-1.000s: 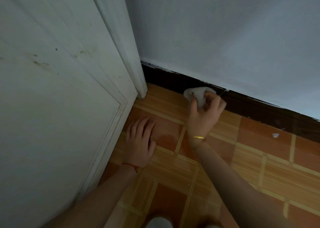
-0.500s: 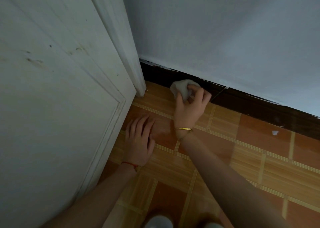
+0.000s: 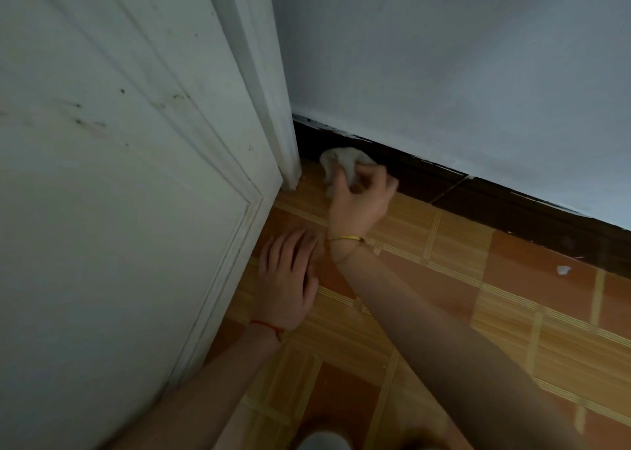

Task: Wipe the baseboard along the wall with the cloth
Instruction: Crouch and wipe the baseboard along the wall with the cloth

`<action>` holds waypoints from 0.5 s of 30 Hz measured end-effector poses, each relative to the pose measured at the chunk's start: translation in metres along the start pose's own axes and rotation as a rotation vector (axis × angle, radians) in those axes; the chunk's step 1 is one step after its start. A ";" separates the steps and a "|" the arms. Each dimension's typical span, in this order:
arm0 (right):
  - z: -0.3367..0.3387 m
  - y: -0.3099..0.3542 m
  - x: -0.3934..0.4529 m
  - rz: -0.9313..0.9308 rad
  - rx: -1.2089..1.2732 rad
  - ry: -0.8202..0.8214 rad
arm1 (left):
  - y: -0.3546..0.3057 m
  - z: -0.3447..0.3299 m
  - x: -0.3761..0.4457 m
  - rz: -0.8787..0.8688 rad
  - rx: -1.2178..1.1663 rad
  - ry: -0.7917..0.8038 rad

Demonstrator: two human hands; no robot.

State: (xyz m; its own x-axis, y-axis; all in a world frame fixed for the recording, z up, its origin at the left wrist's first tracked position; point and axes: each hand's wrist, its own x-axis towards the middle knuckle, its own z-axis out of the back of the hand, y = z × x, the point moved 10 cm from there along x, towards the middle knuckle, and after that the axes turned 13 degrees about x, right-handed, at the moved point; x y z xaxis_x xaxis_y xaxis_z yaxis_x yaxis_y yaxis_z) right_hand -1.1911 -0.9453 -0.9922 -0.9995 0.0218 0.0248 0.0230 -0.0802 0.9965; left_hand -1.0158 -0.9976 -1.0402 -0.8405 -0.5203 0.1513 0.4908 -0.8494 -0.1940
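Baseboard (image 3: 478, 197) runs dark brown along the foot of the pale wall (image 3: 461, 74), from the door frame (image 3: 273, 108) at left down to the right edge of view. Top edge looks ragged where wall paint meets it. A thin light line crosses it diagonally right of the hand; cannot tell if scratch or joint.

Cloth (image 3: 343, 162), small white crumpled wad, pressed against the baseboard near the corner, just beside the door frame foot. Right hand (image 3: 358, 203) is clenched around it, fingers curled over the wad, thumb on its near side. Yellow band (image 3: 345, 238) on that wrist. Right forearm crosses the frame from lower right.

Left hand (image 3: 286, 279) lies flat on the floor, palm down, fingers spread and holding nothing, just beside the white door (image 3: 119, 193). Red string (image 3: 268, 326) on its wrist. Fingertips sit close to the right wrist; contact unclear.

Door fills the left side, panelled, with dark smudges on its face. Its lower edge and the frame close off the corner, leaving a narrow gap to the cloth's left.

Small white scrap (image 3: 563, 270) on the floor near the baseboard, well apart to the right of the hands. Pale blurred shape at the bottom edge, unidentifiable. No containers visible.

Floor (image 3: 512, 313) is orange-brown tile with lighter striped bands. Lighting dim.
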 end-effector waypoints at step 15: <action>0.061 0.000 0.018 -0.077 0.058 -0.188 | 0.000 0.000 -0.001 0.001 0.007 0.021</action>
State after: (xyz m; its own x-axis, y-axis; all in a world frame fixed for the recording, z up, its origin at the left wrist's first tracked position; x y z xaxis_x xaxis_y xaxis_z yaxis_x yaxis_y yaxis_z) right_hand -1.2076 -0.8839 -0.9869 -0.9764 0.2117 -0.0426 -0.0466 -0.0139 0.9988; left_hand -1.0153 -0.9971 -1.0399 -0.8448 -0.5188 0.1310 0.4927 -0.8497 -0.1878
